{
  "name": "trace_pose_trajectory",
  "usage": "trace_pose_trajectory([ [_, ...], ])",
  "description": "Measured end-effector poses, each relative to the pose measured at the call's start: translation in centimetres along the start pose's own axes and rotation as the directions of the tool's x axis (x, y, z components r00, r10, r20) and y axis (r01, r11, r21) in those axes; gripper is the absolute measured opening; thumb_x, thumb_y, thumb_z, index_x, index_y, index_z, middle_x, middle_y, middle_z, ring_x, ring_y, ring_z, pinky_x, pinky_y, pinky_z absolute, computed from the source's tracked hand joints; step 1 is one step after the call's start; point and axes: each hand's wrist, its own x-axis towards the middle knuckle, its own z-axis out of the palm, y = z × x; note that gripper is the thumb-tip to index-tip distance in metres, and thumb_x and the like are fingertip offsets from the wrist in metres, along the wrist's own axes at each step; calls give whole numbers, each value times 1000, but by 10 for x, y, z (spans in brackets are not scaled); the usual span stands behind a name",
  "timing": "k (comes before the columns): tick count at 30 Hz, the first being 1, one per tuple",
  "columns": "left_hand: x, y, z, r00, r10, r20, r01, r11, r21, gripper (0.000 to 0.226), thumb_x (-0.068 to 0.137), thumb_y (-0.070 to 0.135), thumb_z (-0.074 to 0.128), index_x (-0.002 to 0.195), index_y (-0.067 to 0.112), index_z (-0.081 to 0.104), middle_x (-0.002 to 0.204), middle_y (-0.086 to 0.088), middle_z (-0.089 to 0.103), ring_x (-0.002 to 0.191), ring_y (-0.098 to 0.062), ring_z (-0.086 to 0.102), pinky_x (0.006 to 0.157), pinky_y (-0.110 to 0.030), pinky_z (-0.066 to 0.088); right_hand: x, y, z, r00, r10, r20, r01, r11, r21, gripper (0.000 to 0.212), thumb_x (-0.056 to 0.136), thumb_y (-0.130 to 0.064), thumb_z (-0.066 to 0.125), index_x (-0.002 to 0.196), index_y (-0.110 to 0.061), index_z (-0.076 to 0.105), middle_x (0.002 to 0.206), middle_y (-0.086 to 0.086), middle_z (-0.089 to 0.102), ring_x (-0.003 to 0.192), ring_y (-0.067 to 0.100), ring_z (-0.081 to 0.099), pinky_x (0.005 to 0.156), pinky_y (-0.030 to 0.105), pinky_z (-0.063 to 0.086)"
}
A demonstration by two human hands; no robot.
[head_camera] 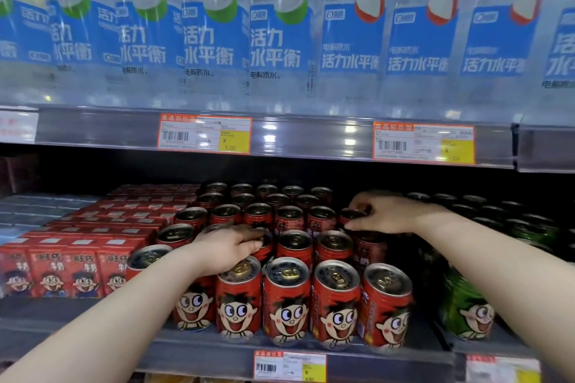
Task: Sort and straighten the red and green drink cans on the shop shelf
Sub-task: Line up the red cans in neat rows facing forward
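Red drink cans (287, 298): rigid, slick, probably heavy, best taken by the rim; left hand (230, 249) clasps one top; right hand (385, 216) pinches another's rim; green cans (466, 308) beyond right hand.

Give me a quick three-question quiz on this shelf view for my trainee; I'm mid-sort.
1. True or false: the green cans stand left of the red cans.
2. What does the right hand pinch? A) a green can B) a red can by its top C) a price tag
3. Fill in: the upper shelf holds ____ bottles.

Key: 1 false; 2 B; 3 water.
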Motion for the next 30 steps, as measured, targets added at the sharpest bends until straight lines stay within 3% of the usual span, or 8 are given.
trace_pose_trajectory([
  [3,0,0,0,1000,-5,-1,5,1000,4,45,96,51,31,140,42,33,154,10,24,143,-16,19,117,-40,16,-2,13,8,990,129,51,-121,982,-147,66,77,-62,59,129,-23,49,134,0,53,118,19,52,93,25,42],
  [6,0,0,-1,1000,-6,4,6,1000,5,45,96,51,30,140,43,33,154,11,23,143,-16,18,117,-41,16,-6,20,23,987,124,101,-118,991,-63,62,80,-53,63,132,-23,44,134,1,52,116,18,52,87,21,40],
  [13,-2,2,-1,1000,-6,-8,6,1000,-4,45,96,50,31,140,41,33,154,10,24,143,-16,19,117,-39,17,-13,23,6,951,75,300,-79,997,3,59,75,-33,71,126,-37,43,133,-4,51,113,14,53,99,29,44],
  [18,-3,3,-2,1000,0,-8,0,1000,-7,45,96,50,31,140,40,33,154,10,25,143,-16,19,116,-39,18,-14,21,11,965,59,254,-75,996,55,70,76,-23,73,135,-34,38,140,-3,44,117,13,49,96,24,44],
  [22,-2,2,-1,1000,5,-9,-6,1000,-13,45,96,50,31,140,42,33,154,11,25,144,-16,15,117,-44,14,-17,20,15,970,52,240,-73,994,79,67,76,-33,74,133,-33,39,146,-1,37,127,17,42,101,26,39],
  [25,-1,2,-2,1000,5,-13,-5,1000,-14,44,95,51,32,139,42,35,153,11,27,143,-16,19,116,-43,17,-15,9,12,965,91,248,-93,996,-7,67,76,-36,73,133,-33,39,146,0,38,128,18,42,102,27,38],
  [27,-2,1,-3,999,25,-31,-28,994,-109,44,95,47,37,138,38,38,151,9,33,140,-16,26,114,-35,23,-12,-5,12,979,56,195,-54,998,-16,65,79,-38,70,135,-30,39,146,-1,37,130,17,40,100,22,34],
  [30,-8,-4,-11,988,-8,-151,-59,900,-433,39,95,32,48,133,26,49,144,2,44,132,-14,40,101,-17,28,-6,-39,17,995,-91,45,88,995,49,50,85,-39,63,131,-31,45,143,-4,38,129,15,39,100,20,32],
])
